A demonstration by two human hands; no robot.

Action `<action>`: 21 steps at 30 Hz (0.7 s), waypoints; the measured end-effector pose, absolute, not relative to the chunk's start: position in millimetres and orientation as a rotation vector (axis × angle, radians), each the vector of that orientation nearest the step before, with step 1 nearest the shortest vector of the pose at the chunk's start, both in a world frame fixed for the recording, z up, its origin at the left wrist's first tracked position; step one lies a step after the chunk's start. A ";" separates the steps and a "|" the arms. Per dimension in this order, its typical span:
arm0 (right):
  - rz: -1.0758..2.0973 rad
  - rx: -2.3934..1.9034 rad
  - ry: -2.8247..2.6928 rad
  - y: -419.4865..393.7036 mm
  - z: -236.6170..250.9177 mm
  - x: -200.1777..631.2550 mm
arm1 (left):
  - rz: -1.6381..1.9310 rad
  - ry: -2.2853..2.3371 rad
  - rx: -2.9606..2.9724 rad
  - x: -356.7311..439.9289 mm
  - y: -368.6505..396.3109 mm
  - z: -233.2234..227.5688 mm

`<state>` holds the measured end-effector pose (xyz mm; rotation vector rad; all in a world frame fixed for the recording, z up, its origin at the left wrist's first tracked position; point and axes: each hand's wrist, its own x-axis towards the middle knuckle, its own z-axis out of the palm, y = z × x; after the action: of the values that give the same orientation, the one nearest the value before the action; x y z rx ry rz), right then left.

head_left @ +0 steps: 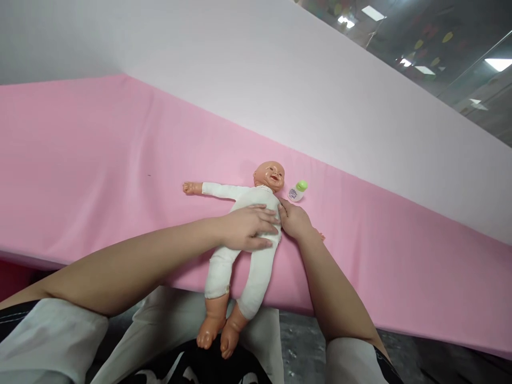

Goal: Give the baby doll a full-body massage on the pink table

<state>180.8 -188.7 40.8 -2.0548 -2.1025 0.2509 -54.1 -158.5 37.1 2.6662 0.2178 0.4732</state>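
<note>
left hand [248, 228] lies flat and open on the doll [250, 234]'s belly, right hand [295, 220] open, touching its side; keep pressure gentle.

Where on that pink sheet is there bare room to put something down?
The pink cloth-covered surface lies bare left of the plastic baby doll in the white bodysuit, beyond its outstretched arm. Another bare stretch runs right of the small white bottle with the green cap. It is crowded at the doll's chest, where the left hand and right hand press.
</note>
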 end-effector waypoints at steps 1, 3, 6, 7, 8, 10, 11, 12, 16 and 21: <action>0.266 -2.055 -2.095 -189.1 41.2 180.4 | 0.449 0.284 2.702 -54.4 -153.9 36.0; 0.297 -2.046 -2.080 -189.7 41.9 179.8 | 0.434 0.393 2.742 -55.8 -143.3 32.6; 0.308 -2.000 -2.068 -190.1 41.8 179.8 | 0.503 0.555 2.729 -58.0 -126.7 24.7; 0.298 -1.982 -2.066 -190.2 41.3 179.9 | 0.542 0.614 2.703 -58.6 -121.3 21.7; 0.279 -1.959 -2.065 -190.4 40.6 180.0 | 0.584 0.676 2.668 -59.1 -116.0 18.8; 0.218 -1.883 -2.051 -192.4 39.3 178.7 | 0.668 0.816 2.590 -60.2 -105.5 14.0; 0.180 -1.823 -2.039 -194.6 39.0 176.9 | 0.695 0.890 2.561 -61.0 -100.5 12.2; 0.146 -1.746 -2.034 -197.8 39.2 173.8 | 0.714 0.964 2.544 -62.0 -95.7 11.0; 0.221 -1.270 -2.259 -221.2 45.0 148.3 | 0.679 1.189 2.525 -66.2 -83.3 10.2; 0.425 -0.772 -2.641 -249.8 53.0 110.9 | 0.638 1.249 2.484 -66.7 -83.6 12.3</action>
<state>110.9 -249.8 53.0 -0.7715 -2.6410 0.4246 -66.7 -83.6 12.3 2.4839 1.2494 0.6375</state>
